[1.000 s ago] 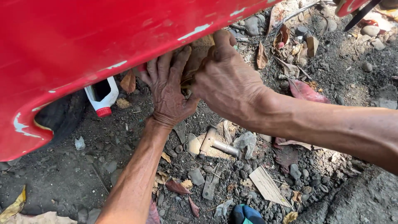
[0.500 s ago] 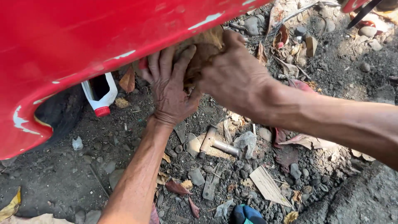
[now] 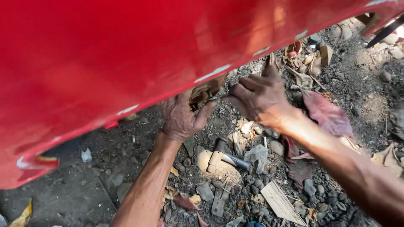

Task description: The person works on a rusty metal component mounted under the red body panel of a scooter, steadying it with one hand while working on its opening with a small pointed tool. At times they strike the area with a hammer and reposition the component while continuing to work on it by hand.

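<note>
We see a brownish, crumpled piece of sandpaper or rag [image 3: 202, 91] pressed against the lower edge of the red painted metal panel [image 3: 126, 54]; we cannot tell which of the two it is. It sits just under the panel's rim, between our two hands. Our left hand [image 3: 182, 115] comes up from below, its fingers curled up behind the rim and hidden by the panel, its thumb pointing right toward the brown piece, so the hand appears closed on it, though the contact is partly hidden. Our right hand [image 3: 256, 94] lies just right of the piece, knuckles up, fingers bent narrowly and fingertips touching a thin dark sliver at the piece's right end; what that sliver is we cannot make out.

Below the panel's rim, on the dark, gravelly ground [image 3: 84, 197], a hammer [image 3: 229, 157] lies on a pale stone, near and below the two hands. Below the hammer lies a flat strip of pale wood [image 3: 280, 201]. Right of the right hand, a reddish dry leaf [image 3: 326, 113] rests on the ground, well below the panel's rim. A yellow leaf [image 3: 25, 215] lies far under the panel's left end.
</note>
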